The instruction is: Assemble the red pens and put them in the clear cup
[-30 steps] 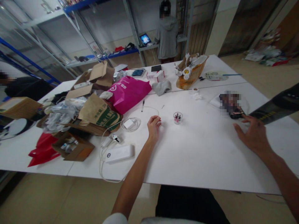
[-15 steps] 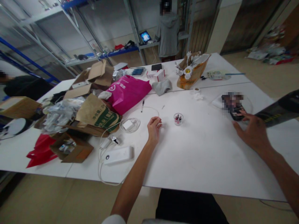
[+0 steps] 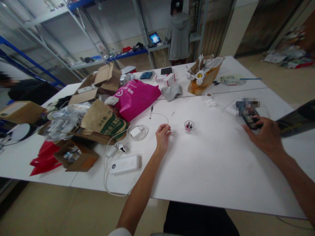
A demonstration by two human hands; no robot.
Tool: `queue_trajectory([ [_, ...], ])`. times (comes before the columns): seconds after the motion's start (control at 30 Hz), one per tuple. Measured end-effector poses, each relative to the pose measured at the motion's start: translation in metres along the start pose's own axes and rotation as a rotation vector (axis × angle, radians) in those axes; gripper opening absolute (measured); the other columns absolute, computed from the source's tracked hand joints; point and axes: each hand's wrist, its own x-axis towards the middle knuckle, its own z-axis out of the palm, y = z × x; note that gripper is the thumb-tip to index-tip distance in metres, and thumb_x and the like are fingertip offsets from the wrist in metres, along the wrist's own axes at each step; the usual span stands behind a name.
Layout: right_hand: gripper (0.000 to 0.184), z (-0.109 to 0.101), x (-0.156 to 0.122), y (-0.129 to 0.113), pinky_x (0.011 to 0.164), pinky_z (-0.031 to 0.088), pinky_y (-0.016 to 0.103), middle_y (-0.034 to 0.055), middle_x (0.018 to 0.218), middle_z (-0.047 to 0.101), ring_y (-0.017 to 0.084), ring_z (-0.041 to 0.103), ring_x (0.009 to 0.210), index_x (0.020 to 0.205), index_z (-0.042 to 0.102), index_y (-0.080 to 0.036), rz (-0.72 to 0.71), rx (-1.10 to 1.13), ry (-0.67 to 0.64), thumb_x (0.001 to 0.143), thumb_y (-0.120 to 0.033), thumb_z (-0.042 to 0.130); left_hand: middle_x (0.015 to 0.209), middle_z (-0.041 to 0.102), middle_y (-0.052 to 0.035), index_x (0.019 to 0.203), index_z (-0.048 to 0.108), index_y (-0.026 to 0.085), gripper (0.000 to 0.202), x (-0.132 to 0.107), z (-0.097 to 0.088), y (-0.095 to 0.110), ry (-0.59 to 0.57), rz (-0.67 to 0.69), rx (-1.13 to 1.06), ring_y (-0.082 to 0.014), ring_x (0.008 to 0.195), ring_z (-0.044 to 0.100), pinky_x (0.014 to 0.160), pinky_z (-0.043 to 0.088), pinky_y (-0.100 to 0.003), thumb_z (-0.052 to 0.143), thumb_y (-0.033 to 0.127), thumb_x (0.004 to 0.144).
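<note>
My left hand [image 3: 162, 135] rests on the white table [image 3: 211, 164], fingers loosely curled, its fingertips at the end of a thin white cable [image 3: 161, 115]; I cannot tell if it pinches the cable. A small clear cup [image 3: 189, 126] with small dark and red items stands just to its right. My right hand [image 3: 265, 136] lies flat at the right, fingers spread, fingertips on a black phone [image 3: 251, 120] that sits on a white round plate [image 3: 230, 109].
Left of my hand lie a coiled white charger [image 3: 136, 132], a white power bank [image 3: 125, 163], a pink bag [image 3: 135, 97], brown paper bags and cardboard boxes [image 3: 104, 78]. An orange-brown bag [image 3: 203, 76] stands at the back. A person in grey [image 3: 178, 36] stands by shelves; another sits far left.
My right hand has slid forward from the bare table onto the black phone. The left hand has stayed in place. The view shifted slightly.
</note>
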Motion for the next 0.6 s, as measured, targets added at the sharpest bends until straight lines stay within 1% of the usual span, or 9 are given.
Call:
queue_trajectory([
  [0.17, 0.056, -0.001, -0.003, -0.001, 0.118, 0.050, 0.058, 0.0262, 0.148, 0.071, 0.043, 0.065, 0.139, 0.116, 0.051, -0.025, -0.022, 0.011, 0.017, 0.091, -0.072, 0.067, 0.091, 0.065, -0.0020, 0.091, 0.071, 0.021, 0.026, 0.000, 0.000, 0.001, -0.003, -0.005, 0.002, -0.0139, 0.086, 0.063, 0.072, 0.047, -0.025, 0.091, 0.033, 0.081],
  [0.27, 0.056, 0.000, -0.005, -0.001, 0.118, 0.049, 0.056, 0.0262, 0.148, 0.071, 0.042, 0.065, 0.137, 0.118, 0.053, -0.024, -0.027, 0.006, 0.013, 0.092, -0.072, 0.067, 0.091, 0.065, -0.0020, 0.091, 0.070, 0.021, 0.028, 0.000, -0.001, 0.000, -0.004, -0.003, 0.005, -0.0139, 0.085, 0.063, 0.072, 0.047, -0.025, 0.092, 0.034, 0.081],
  [0.37, 0.061, -0.002, -0.006, -0.002, 0.117, 0.050, 0.055, 0.0252, 0.138, 0.074, 0.042, 0.067, 0.131, 0.122, 0.057, -0.021, -0.021, -0.003, 0.007, 0.092, -0.074, 0.065, 0.091, 0.065, -0.0017, 0.092, 0.071, 0.021, 0.028, 0.001, -0.001, 0.000, -0.004, -0.007, 0.009, -0.0137, 0.085, 0.063, 0.072, 0.048, -0.026, 0.093, 0.035, 0.082],
  [0.5, 0.072, -0.007, -0.009, -0.008, 0.116, 0.051, 0.056, 0.0234, 0.129, 0.074, 0.044, 0.067, 0.126, 0.130, 0.062, -0.018, 0.003, -0.017, -0.003, 0.093, -0.080, 0.061, 0.090, 0.064, -0.0015, 0.092, 0.072, 0.021, 0.028, 0.001, -0.001, 0.000, -0.007, 0.000, 0.005, -0.0134, 0.085, 0.063, 0.072, 0.048, -0.025, 0.093, 0.035, 0.082],
  [0.6, 0.081, -0.012, -0.011, -0.014, 0.113, 0.054, 0.057, 0.0214, 0.120, 0.075, 0.044, 0.069, 0.121, 0.140, 0.064, -0.014, 0.010, -0.022, -0.014, 0.094, -0.080, 0.058, 0.091, 0.065, -0.0019, 0.092, 0.072, 0.021, 0.026, 0.000, 0.000, 0.001, -0.003, 0.000, 0.000, -0.0137, 0.085, 0.063, 0.072, 0.048, -0.024, 0.092, 0.034, 0.082],
])
